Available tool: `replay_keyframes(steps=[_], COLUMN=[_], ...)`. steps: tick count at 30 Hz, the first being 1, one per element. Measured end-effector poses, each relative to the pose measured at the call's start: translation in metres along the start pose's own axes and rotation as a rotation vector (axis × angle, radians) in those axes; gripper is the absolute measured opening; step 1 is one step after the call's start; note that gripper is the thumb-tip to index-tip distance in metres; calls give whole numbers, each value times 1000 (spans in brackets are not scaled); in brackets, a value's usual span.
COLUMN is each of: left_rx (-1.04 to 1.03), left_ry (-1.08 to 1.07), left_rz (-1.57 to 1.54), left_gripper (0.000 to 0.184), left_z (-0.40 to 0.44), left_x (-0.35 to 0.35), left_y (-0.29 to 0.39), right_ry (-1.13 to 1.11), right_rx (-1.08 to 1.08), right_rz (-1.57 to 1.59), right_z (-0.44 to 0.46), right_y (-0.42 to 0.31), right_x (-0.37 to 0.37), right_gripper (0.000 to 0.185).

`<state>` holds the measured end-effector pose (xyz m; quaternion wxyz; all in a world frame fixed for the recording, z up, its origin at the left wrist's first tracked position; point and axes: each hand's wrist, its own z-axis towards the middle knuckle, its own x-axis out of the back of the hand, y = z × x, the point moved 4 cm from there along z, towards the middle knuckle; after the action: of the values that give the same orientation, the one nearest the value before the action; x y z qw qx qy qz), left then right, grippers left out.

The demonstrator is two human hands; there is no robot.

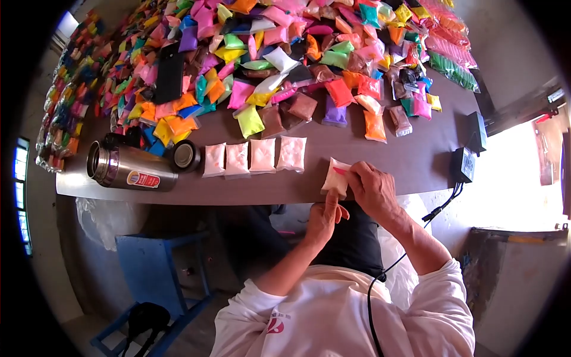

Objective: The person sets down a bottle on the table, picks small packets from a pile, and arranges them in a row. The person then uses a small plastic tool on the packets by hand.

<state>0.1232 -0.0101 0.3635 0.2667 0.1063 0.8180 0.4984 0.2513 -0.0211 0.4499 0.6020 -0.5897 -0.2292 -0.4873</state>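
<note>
A small clear packet of pale pink stuff [332, 177] is held at the table's front edge, between my two hands. My left hand [323, 221] grips its lower edge, thumb on top and fingers curled below. The fingers of my right hand [375, 189] are closed on its right side. A bright pink sliver [340, 171] shows on the packet by my right fingertips; I cannot tell whether it is loose or part of the packet. To the left, several similar pale packets [262, 155] lie side by side in a row.
Many colourful packets [250, 121] are heaped across the back of the brown table [392, 160]. An open steel flask [134, 166] lies on its side at left, with its lid [186, 155] beside it. Black boxes [463, 165] with a cable sit at the right edge. A blue chair [151, 268] stands below left.
</note>
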Motion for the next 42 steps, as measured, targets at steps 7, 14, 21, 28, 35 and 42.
replay_keyframes(steps=[7, 14, 21, 28, 35, 42], left_rx=[36, 73, 76, -7, 7, 29], left_ry=[-30, -87, -137, 28, 50, 82], left_rz=[-12, -141, -218, -110, -36, 11], left_gripper=[60, 61, 62, 64, 67, 70], left_z=[1, 0, 4, 4, 2, 3], left_x=[1, 1, 1, -3, -3, -2], left_y=[-1, -11, -7, -7, -4, -7], right_ry=[-79, -50, -247, -266, -280, -43], right_rx=[16, 161, 304, 247, 169, -40], right_rz=[-40, 28, 86, -16, -96, -1], right_z=[6, 11, 20, 29, 36, 27], right_y=[-11, -9, -8, -12, -15, 3], right_x=[8, 9, 3, 3, -5, -7], right_gripper=[9, 9, 11, 14, 19, 15])
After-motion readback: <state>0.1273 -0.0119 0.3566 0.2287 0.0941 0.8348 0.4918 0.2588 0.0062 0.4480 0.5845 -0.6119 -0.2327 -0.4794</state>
